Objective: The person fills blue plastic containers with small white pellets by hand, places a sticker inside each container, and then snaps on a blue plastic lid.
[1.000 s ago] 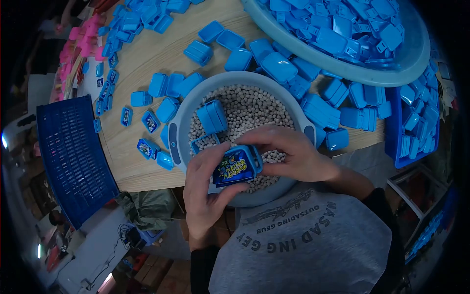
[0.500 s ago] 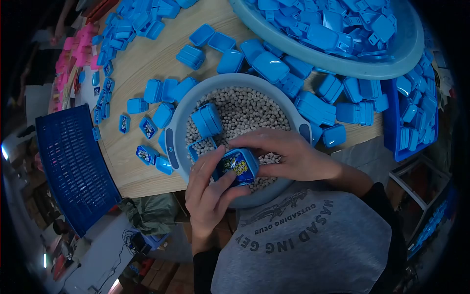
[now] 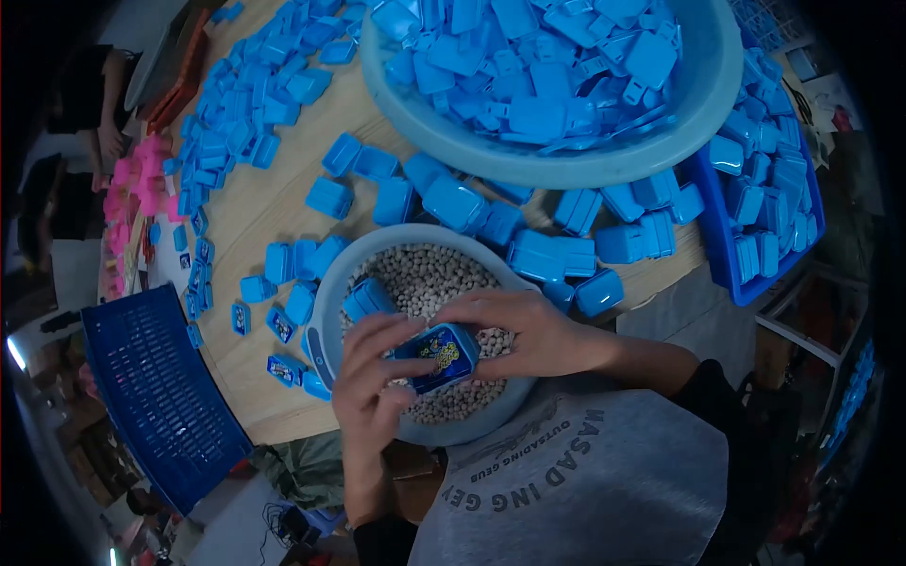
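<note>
A small blue plastic box (image 3: pixel 459 341) with a printed, cartoon-like label (image 3: pixel 445 357) is held over a grey basin (image 3: pixel 326 325) of small pale round pellets (image 3: pixel 439 278). My right hand (image 3: pixel 528 335) grips the box from its right side, thumb and fingers on its walls. On the other side, my left hand (image 3: pixel 370 373) has its fingers spread, with one fingertip reaching to the label. Another blue box (image 3: pixel 370 298) rests on the pellets behind my left fingers. My hands partly cover the pellets and the held box.
A large tub (image 3: pixel 566 170) of blue plastic parts stands at the back. Blue boxes (image 3: pixel 458 203) lie around the basin, with a heap (image 3: pixel 274 104) at back left. A blue crate (image 3: pixel 165 377) is at left, a blue tray (image 3: pixel 722 241) at right. Pink pieces (image 3: pixel 146 179) lie near another person's hand (image 3: pixel 111 141).
The view has shifted, so the table and tub sit lower and further left. My left fingers have spread and drawn back somewhat from the box; my right hand keeps its grip.
</note>
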A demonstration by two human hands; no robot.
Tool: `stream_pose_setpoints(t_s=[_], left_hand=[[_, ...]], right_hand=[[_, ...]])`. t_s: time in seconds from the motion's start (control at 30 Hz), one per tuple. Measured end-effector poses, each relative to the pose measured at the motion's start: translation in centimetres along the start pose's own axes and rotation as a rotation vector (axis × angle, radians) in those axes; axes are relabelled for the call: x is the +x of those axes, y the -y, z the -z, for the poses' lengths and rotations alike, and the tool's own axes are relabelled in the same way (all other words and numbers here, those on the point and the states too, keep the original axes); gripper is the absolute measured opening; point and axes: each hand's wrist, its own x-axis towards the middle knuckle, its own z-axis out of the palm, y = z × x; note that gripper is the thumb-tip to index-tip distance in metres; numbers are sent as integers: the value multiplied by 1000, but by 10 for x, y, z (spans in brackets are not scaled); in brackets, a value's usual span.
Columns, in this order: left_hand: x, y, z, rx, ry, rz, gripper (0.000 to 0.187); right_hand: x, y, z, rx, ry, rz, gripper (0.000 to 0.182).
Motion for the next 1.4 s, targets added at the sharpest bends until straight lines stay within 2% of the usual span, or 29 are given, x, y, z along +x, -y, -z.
stream_pose_setpoints(t_s=[0.03, 0.1, 0.17, 0.3, 0.37, 0.43, 0.5, 0.6, 0.67, 0.73, 0.8, 0.87, 0.93, 0.97, 1.07, 1.1, 1.2, 1.23, 1.3, 1.33, 1.4], left_hand=[[13, 9, -3, -219, -142, -7, 20], [59, 10, 1, -159, -247, 87, 15], [120, 18, -7, 153, -143, -19, 9], [218, 91, -45, 678, -221, -399, 19], [242, 125, -56, 716, -171, -410, 22], [251, 120, -56, 740, -139, -398, 24], [243, 110, -47, 753, -119, -356, 25], [204, 77, -29, 243, -213, 53, 25], [174, 57, -11, 71, -260, 46, 26], [143, 39, 8, -201, -228, 304, 32], [107, 31, 23, -444, -220, 467, 34], [65, 21, 29, -608, -121, 553, 33], [36, 10, 25, -345, -36, 483, 35], [30, 0, 22, -310, 14, 388, 42], [10, -7, 12, -220, -33, 424, 43], [4, -6, 9, -162, -121, 393, 43], [-9, -30, 7, -458, -402, 450, 39], [-9, -37, 4, -413, -334, 369, 44], [0, -40, 15, -84, 204, 212, 48], [2, -47, 10, -32, 226, 222, 51], [4, -56, 4, 102, 214, 237, 49]], right_hand=[[0, 1, 4, 16, -14, -26, 55], [-4, -4, 8, 47, -48, -23, 55], [-4, -8, 8, 50, -57, -24, 56], [-7, -11, 7, 9, -17, -26, 57], [-7, -10, 9, 33, -9, -59, 57], [-9, -12, 9, 35, -9, -74, 58], [-8, -13, 12, 40, -31, -72, 58], [-7, -17, 11, 127, -68, -85, 58], [-5, -20, 10, 169, -105, -89, 60], [-3, -19, 9, 232, -97, -110, 59], [-1, -17, 8, 253, -97, -130, 58], [1, -16, 9, 242, -128, -117, 59], [4, -13, 10, 214, -150, -103, 60], [5, -12, 9, 185, -146, -94, 60], [6, -9, 5, 97, -120, -88, 59], [6, -7, 4, 69, -99, -101, 59], [9, 2, 3, 85, -55, -120, 56], [10, 4, 2, 108, -47, -123, 55], [9, 1, 0, 28, -48, -11, 55], [9, 0, 0, -12, -44, 45, 55], [5, 3, 1, 14, -34, 6, 57]])
